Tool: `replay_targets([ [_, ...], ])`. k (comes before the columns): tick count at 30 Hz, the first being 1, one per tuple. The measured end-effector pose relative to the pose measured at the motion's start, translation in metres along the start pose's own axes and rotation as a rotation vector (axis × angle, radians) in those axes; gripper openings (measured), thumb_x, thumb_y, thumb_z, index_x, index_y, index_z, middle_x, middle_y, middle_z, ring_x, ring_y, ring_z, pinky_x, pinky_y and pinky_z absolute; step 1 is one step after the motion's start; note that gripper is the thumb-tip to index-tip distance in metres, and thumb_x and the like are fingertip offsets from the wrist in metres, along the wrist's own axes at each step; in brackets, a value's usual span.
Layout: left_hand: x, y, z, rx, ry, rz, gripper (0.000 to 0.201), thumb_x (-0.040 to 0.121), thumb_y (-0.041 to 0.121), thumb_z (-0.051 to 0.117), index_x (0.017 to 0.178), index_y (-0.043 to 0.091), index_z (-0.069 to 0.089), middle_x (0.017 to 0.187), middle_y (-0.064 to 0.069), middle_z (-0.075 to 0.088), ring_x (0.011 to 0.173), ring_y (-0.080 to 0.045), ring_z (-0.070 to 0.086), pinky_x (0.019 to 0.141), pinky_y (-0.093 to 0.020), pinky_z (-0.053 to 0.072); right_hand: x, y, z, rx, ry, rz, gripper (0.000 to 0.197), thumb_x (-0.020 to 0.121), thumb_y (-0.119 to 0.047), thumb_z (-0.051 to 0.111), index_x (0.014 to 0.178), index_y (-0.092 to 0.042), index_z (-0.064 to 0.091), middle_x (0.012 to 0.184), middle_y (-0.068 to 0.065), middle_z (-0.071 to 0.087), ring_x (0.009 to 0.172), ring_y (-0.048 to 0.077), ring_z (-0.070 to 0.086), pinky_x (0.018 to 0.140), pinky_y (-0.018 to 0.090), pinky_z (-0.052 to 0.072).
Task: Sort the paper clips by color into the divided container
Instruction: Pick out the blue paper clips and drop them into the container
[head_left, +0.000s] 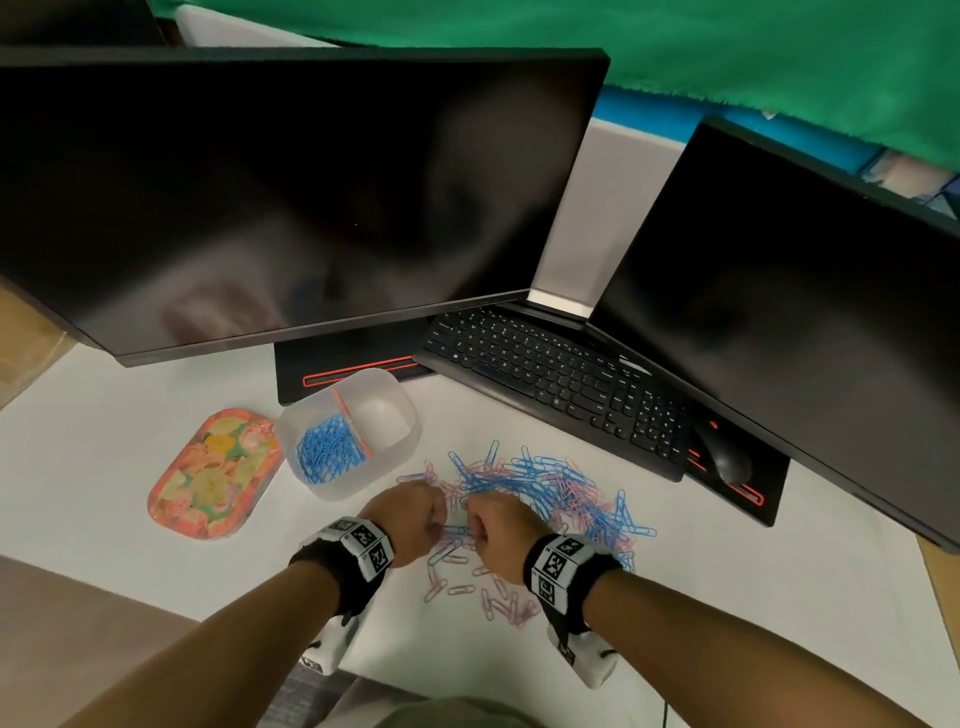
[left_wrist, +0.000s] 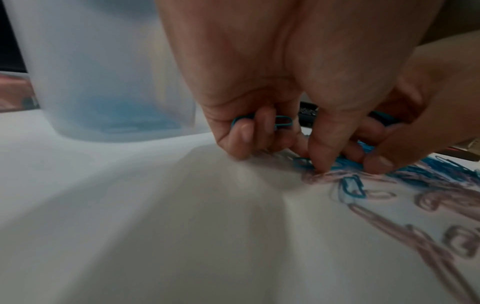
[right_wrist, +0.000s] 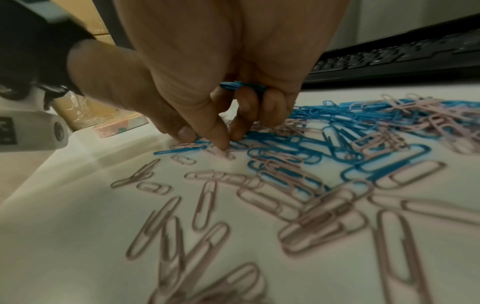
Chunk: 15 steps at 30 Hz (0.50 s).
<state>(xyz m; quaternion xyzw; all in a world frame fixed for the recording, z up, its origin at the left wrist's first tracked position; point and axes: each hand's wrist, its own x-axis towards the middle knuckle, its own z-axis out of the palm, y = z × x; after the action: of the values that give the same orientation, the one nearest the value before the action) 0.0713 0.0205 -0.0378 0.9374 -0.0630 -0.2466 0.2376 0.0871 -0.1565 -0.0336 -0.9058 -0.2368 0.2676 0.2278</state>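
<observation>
A mixed heap of blue and pink paper clips (head_left: 545, 488) lies on the white table. Both hands work at its near left edge, close together. My left hand (head_left: 415, 512) curls its fingers around blue clips (left_wrist: 281, 121) and its fingertips press into the heap. My right hand (head_left: 488, 525) holds several blue clips (right_wrist: 242, 85) under curled fingers while thumb and forefinger touch clips on the table. The translucent divided container (head_left: 402, 410) stands to the left, with blue clips (head_left: 327, 454) in its left compartment; the right compartment looks empty.
A floral lid (head_left: 215, 475) lies left of the container. A black keyboard (head_left: 556, 379) and mouse (head_left: 727, 457) sit behind the heap, under two dark monitors (head_left: 291, 202). Loose pink clips (head_left: 498, 603) lie near the right wrist.
</observation>
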Motion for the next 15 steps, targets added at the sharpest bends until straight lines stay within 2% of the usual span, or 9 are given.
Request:
replay_targets([
  [4,0.000,0.003,-0.003,-0.044,-0.013,-0.015,0.003,0.084,0.022,0.060,0.085,0.025,0.058,0.090,0.005,0.058,0.086,-0.017,0.058,0.076,-0.024,0.046,0.000,0.000,-0.002,0.052,-0.035,0.040,0.027,0.071,0.006,0.051,0.072,-0.021,0.046,0.078,0.000,0.050,0.073,0.025,0.052,0.062,0.032,0.044],
  [6,-0.002,0.004,-0.004,-0.101,0.011,-0.017,0.010,0.083,0.018,0.059,0.080,0.027,0.056,0.076,0.013,0.053,0.079,-0.014,0.054,0.071,-0.019,0.042,0.000,0.001,-0.003,0.103,-0.036,0.062,0.026,0.073,0.006,0.050,0.075,-0.020,0.048,0.078,-0.001,0.051,0.072,0.023,0.050,0.063,0.032,0.045],
  [8,-0.003,0.004,-0.006,-0.153,0.059,-0.009,0.014,0.082,0.015,0.058,0.078,0.027,0.056,0.069,0.015,0.050,0.076,-0.011,0.053,0.065,-0.011,0.037,-0.001,0.002,-0.004,0.156,-0.034,0.080,0.025,0.077,0.004,0.048,0.080,-0.021,0.051,0.081,-0.001,0.053,0.074,0.021,0.050,0.066,0.031,0.045],
  [10,-0.005,0.004,-0.008,-0.200,0.093,-0.001,0.014,0.082,0.013,0.058,0.085,0.026,0.062,0.074,0.015,0.052,0.077,-0.010,0.053,0.064,-0.008,0.035,-0.002,0.003,-0.007,0.195,-0.041,0.112,0.023,0.082,-0.001,0.047,0.092,-0.020,0.055,0.088,-0.001,0.057,0.077,0.018,0.052,0.069,0.027,0.044],
  [13,-0.006,0.003,-0.010,-0.268,0.085,-0.020,0.023,0.086,0.011,0.057,0.104,0.020,0.068,0.086,0.010,0.053,0.080,-0.008,0.051,0.073,-0.012,0.036,-0.002,0.003,-0.013,0.259,-0.070,0.162,0.026,0.089,-0.007,0.044,0.108,-0.017,0.059,0.099,0.000,0.061,0.083,0.013,0.054,0.075,0.022,0.044],
  [15,-0.007,0.002,-0.010,-0.321,0.071,-0.026,0.022,0.087,0.012,0.057,0.101,0.021,0.070,0.086,0.009,0.055,0.079,-0.008,0.052,0.073,-0.012,0.036,-0.003,0.002,-0.019,0.321,-0.089,0.177,0.027,0.093,-0.006,0.041,0.106,-0.019,0.060,0.091,-0.010,0.056,0.078,0.005,0.050,0.072,0.013,0.039],
])
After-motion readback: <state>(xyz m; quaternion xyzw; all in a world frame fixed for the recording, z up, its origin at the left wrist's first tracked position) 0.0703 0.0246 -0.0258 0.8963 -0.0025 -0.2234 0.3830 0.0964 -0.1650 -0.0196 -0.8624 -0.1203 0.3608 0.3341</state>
